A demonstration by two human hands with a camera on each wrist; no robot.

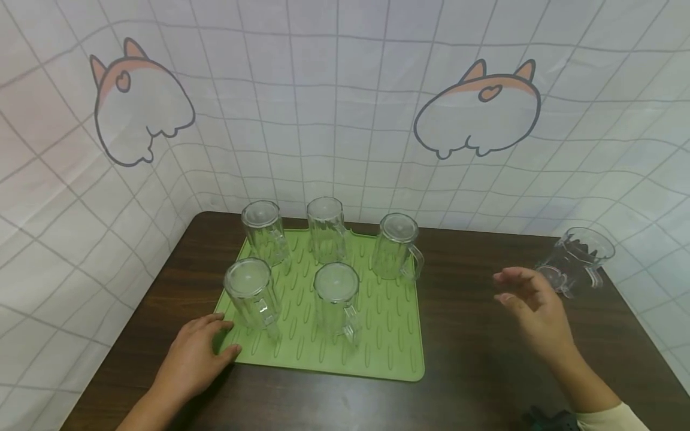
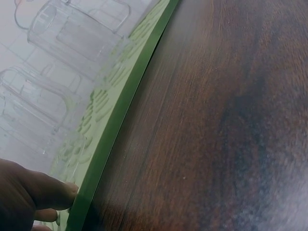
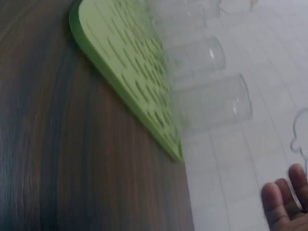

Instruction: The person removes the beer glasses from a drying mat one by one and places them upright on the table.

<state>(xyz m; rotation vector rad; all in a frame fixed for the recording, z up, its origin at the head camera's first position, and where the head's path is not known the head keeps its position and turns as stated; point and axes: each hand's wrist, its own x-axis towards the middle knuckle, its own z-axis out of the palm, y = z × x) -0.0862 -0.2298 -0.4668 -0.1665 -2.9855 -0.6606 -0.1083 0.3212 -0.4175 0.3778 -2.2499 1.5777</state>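
Observation:
Several clear glass mugs, among them a front-left mug [image 1: 250,290] and a front-middle mug [image 1: 336,299], stand upside down on a green ribbed drying mat [image 1: 377,359]. My left hand [image 1: 188,359] rests at the mat's front-left corner, fingers and thumb relaxed; in the left wrist view its thumb touches the mat's edge. Another glass mug [image 1: 579,260], rim up, stands at the table's far right. My right hand [image 1: 539,317] hovers just left of this mug, fingers loosely bent and holding nothing. In the right wrist view only its fingertips [image 3: 273,197] show.
A dark wooden table [image 1: 463,335] carries everything. Behind it and at both sides hangs a white gridded sheet [image 1: 334,108] with cartoon animal prints. A small dark object [image 1: 550,419] lies at the bottom edge near the right forearm; its kind is unclear.

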